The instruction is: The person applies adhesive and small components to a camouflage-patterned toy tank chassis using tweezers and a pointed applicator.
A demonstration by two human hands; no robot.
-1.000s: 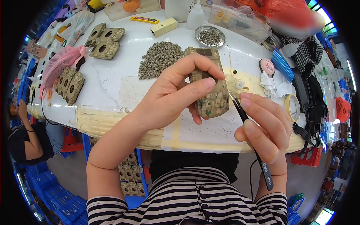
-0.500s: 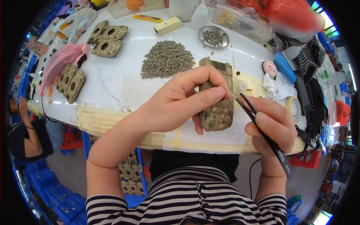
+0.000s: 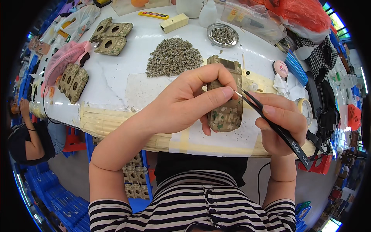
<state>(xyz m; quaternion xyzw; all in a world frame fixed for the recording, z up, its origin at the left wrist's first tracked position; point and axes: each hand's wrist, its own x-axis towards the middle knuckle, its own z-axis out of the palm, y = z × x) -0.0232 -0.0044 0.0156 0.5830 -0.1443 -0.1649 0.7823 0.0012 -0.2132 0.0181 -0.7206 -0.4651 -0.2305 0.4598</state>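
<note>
Camouflage-patterned oblong case (image 3: 226, 116) in the left hand (image 3: 189, 100), slim black metal tweezers (image 3: 290, 143) in the right hand (image 3: 284, 123).

The left hand curls around the case, thumb and forefinger bent toward each other over its right edge; whether they pinch something small, I cannot tell. The right hand pinches the tweezers, their tips just beside the left thumb. One case is held; three flat camouflage pieces with round holes (image 3: 124, 29) lie grouped at upper left. One heap of small grey-brown pieces (image 3: 174, 58) stands beyond the left hand, and one round silver metal dish (image 3: 235, 38) holds more. The glossy white tabletop (image 3: 110, 83) has cream tape (image 3: 104, 120) along its front edge. Blue stacked trays (image 3: 50, 189) fill the lower left floor, near another person's arm (image 3: 33, 141).
</note>
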